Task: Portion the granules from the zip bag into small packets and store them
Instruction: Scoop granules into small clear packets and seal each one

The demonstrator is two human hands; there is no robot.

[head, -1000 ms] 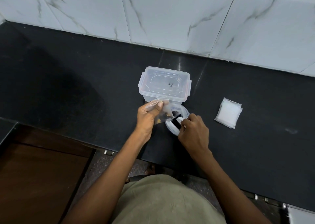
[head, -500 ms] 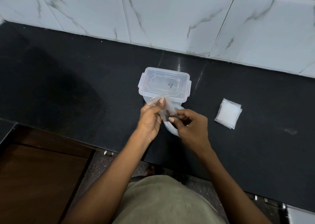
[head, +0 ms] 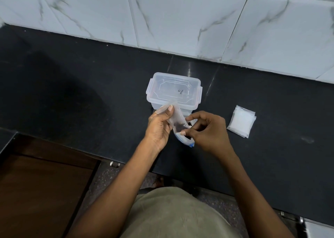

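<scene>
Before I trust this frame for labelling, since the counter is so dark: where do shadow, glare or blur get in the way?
Head view: a broad soft shadow darkens the counter at left; a small glare streak sits behind the box; the wall tiles bow from the wide lens; the packet in the left hand is see-through and slightly soft, dark granules visible; the right hand is sharp.

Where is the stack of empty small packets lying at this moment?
In the head view, the stack of empty packets lies on the black counter, to the right of the right hand and the clear lidded box.
</scene>
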